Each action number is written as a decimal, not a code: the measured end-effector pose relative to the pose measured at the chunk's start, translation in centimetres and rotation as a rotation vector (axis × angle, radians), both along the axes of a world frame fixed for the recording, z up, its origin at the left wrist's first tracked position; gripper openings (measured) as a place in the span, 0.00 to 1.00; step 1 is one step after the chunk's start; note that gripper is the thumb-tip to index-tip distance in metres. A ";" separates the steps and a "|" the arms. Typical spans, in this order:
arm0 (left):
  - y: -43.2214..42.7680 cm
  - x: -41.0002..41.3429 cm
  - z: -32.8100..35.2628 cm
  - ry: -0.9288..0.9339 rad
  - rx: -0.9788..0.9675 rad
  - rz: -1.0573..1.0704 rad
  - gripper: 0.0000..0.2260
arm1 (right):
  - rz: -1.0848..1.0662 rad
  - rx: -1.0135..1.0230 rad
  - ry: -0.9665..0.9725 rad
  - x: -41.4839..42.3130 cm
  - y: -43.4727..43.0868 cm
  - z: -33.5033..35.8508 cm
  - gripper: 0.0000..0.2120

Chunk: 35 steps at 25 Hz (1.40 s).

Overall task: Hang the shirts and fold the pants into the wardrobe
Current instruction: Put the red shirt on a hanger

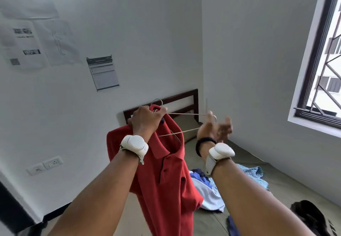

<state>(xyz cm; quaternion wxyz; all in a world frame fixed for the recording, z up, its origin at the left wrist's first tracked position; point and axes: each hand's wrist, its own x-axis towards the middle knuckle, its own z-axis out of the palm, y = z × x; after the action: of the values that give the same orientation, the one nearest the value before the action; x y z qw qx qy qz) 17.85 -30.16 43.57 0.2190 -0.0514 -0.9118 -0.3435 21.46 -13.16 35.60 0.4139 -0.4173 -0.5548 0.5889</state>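
Observation:
A red polo shirt hangs in the air in front of me, over the bed. My left hand grips its shoulder fabric near the collar together with the metal hook of a thin hanger. The hanger's arms stretch to the right, out of the collar, to my right hand. That hand is motion-blurred and holds the hanger's far end with thumb and fingers; some fingers stick out. The lower part of the shirt dangles between my forearms.
The bed has an olive sheet and a dark wooden headboard. On it lies a pile of blue, white and patterned clothes. A window is on the right, and papers are on the left wall.

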 end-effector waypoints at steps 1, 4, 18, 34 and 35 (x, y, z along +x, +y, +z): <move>-0.2 0.0 0.3 -0.006 0.033 -0.005 0.24 | 0.113 -0.135 -0.024 -0.3 -0.2 -1.0 0.37; -0.6 0.0 1.1 0.019 0.055 -0.017 0.25 | 0.875 -0.167 -0.031 -1.4 -4.0 -3.7 0.29; -8.8 -3.3 0.2 0.025 -0.038 -0.011 0.31 | 0.693 0.243 -0.320 -5.5 2.0 4.1 0.17; -5.3 -2.5 1.2 -0.144 -0.280 -0.169 0.17 | 0.931 0.806 -0.036 -5.4 -8.1 7.1 0.11; -5.4 -2.4 1.3 -0.150 -0.247 -0.204 0.17 | 0.939 0.774 0.000 -5.8 -8.3 7.1 0.09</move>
<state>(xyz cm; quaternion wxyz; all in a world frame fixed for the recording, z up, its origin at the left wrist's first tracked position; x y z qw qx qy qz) 15.45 -35.53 44.86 0.1064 -0.1445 -0.9509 -0.2523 15.62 -21.43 42.71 0.2317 0.0527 -0.8532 0.4643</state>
